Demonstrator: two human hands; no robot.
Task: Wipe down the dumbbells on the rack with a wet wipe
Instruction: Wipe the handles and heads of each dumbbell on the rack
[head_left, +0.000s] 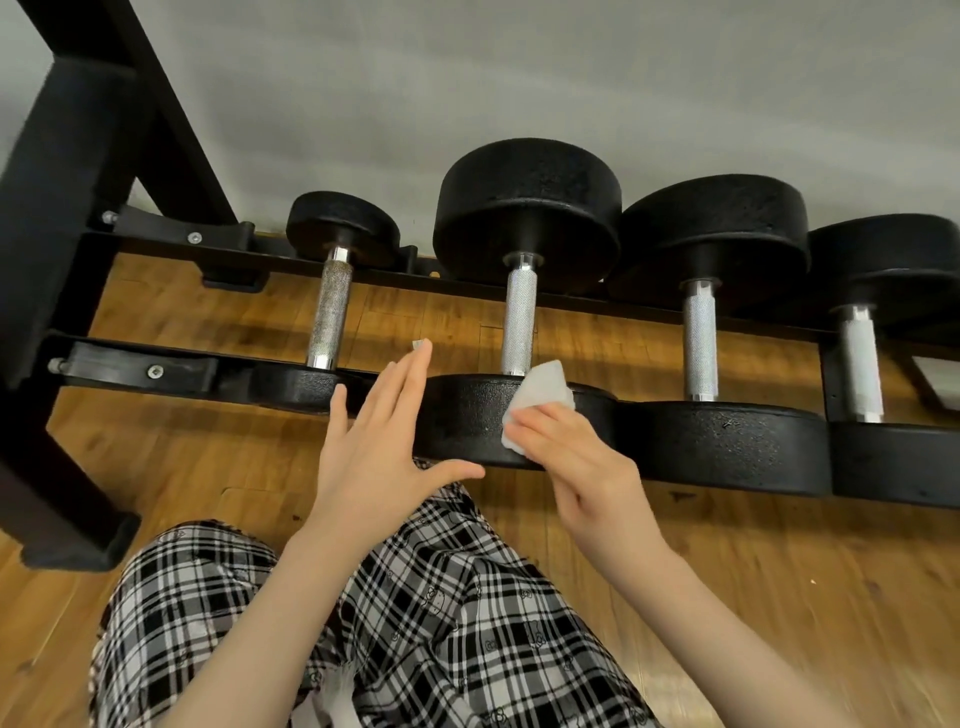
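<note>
- Presently, in the head view, a folded white wet wipe is pressed by the right hand against the rim of the near head of the second black round-headed dumbbell, which lies across the black metal rack above the wooden floor.
- The wipe is held under curled fingers; the left hand is spread wide with straight fingers, just beside the same head, holding nothing.
- Firm, even pressure is advised, with the wipe carried round the whole rim before the knurled steel handle is done.
- The dumbbell could be steadied by the left hand, lest it roll.
- Three further dumbbells sit alongside and are judged still to be wiped.
</note>
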